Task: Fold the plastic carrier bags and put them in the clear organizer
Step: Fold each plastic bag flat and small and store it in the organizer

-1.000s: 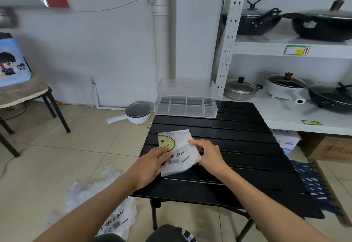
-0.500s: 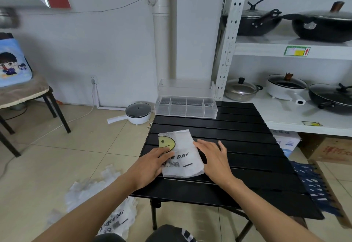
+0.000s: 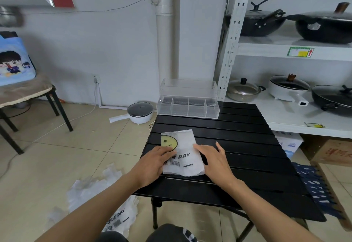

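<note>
1. Since a second ago my right hand (image 3: 215, 162) has slid off the top of the folded bag (image 3: 182, 153) to its right edge, and the bag now lies flatter and squarer on the table (image 3: 238, 139).
2. My left hand (image 3: 152, 163) presses flat on the left part of the bag, fingers straight and covering the lower edge of the yellow smiley print and the first letters of the wording.
3. My right hand lies flat too, fingers spread and straight, with the thumb side touching the bag's right edge and the rest resting on the table slats.
4. Both hands sit apart with the bag between them; neither one grips or pinches anything.
5. That bag is a white folded rectangle near the front left of the black slatted table, with "DAY", a barcode and a short black bar showing.
6. At the far edge of the table stands the clear organizer (image 3: 188, 106), divided into four compartments, well apart from the bag.
7. On the tiled floor to my left lies a heap of more white bags (image 3: 102, 201), crumpled and unfolded.
8. Beyond the table's left corner a small white pot (image 3: 140, 112) with a glass lid sits on the floor.
9. To the right a white metal shelf (image 3: 293, 51) carries dark pans and pots on two levels.
</note>
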A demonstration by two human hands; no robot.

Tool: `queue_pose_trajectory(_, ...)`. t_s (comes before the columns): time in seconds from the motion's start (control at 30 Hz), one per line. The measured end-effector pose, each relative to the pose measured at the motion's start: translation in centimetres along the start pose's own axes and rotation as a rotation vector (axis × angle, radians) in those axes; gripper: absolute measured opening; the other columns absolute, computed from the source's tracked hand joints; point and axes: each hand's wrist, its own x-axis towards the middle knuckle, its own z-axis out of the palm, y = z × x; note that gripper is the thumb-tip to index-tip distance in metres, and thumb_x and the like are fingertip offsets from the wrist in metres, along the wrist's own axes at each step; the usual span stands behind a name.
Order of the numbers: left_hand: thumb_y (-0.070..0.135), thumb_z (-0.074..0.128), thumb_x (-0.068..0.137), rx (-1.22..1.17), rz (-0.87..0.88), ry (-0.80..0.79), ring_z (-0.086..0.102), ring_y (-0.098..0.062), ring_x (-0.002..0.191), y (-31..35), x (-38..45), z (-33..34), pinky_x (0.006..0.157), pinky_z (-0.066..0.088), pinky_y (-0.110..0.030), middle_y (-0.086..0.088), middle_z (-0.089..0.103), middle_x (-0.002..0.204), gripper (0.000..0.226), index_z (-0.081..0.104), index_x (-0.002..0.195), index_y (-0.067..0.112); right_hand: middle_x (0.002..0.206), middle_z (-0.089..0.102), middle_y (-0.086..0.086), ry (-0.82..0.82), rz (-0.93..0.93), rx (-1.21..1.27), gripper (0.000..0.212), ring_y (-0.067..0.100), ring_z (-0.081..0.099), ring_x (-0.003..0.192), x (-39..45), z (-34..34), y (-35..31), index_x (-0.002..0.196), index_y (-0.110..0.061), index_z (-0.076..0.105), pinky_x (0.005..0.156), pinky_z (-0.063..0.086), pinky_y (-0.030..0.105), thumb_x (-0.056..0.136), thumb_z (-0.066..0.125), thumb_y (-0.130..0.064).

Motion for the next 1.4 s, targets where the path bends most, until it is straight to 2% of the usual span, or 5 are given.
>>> queue_pose_trajectory(0.33,0.036,0.042,0.1,-0.38,-0.32,0.055,0.059,-0.024,0.094,0.6,1.8,-2.5,0.082,0.044,-0.032,-0.009,0.065,0.097,0.033,0.064,0.104,0.013,0.112,0.053,-0.022,0.047,0.121,0.072,0.004,0.002,0.046,0.106,1.1,-0.3,-0.2,0.093,-0.042,0.064,0.101,0.023,0.031,0.091,0.061,-0.042)
queue_pose_trajectory(0.53,0.027,0.065,0.09,-0.635,-0.577,0.264,0.061,-0.014,0.088,-0.5,3.7,-1.0,0.07,0.043,-0.014,0.004,0.067,0.097,0.016,0.068,0.1,0.015,0.09,0.061,-0.014,0.065,0.377,0.143,0.038,0.009,0.053,0.096,3.3,0.5,-1.0,0.059,-0.032,0.057,0.087,0.025,0.037,0.091,0.052,-0.051)
queue_pose_trajectory(0.87,0.009,0.066,0.082,-0.466,-0.674,0.266,0.055,-0.013,0.081,-0.7,5.0,-0.3,0.076,0.045,-0.025,0.002,0.058,0.09,0.055,0.048,0.134,0.016,0.101,0.054,-0.008,0.1,0.452,-0.036,0.022,0.015,0.052,0.1,4.1,1.4,-1.9,0.1,-0.028,0.054,0.085,0.03,0.036,0.089,0.056,-0.047)
queue_pose_trajectory(1.1,0.019,0.058,0.09,-0.277,-0.667,0.174,0.054,-0.021,0.086,-0.2,5.6,-0.4,0.074,0.042,-0.026,-0.009,0.052,0.107,0.011,0.066,0.09,0.011,0.131,0.049,-0.001,0.127,0.306,-0.181,0.051,0.018,0.047,0.116,3.7,1.5,-2.2,0.149,-0.024,0.029,0.093,0.035,0.038,0.101,0.041,-0.039)
queue_pose_trajectory(1.4,0.011,0.066,0.078,-0.378,-0.8,0.166,0.056,-0.022,0.073,-0.2,6.5,-0.5,0.057,0.04,-0.026,-0.01,0.057,0.098,0.007,0.068,0.079,0.005,0.135,0.052,-0.005,0.042,0.229,-0.354,0.031,0.021,0.046,0.112,4.1,1.5,-3.1,0.127,-0.027,0.055,0.085,0.031,0.037,0.097,0.051,-0.019)
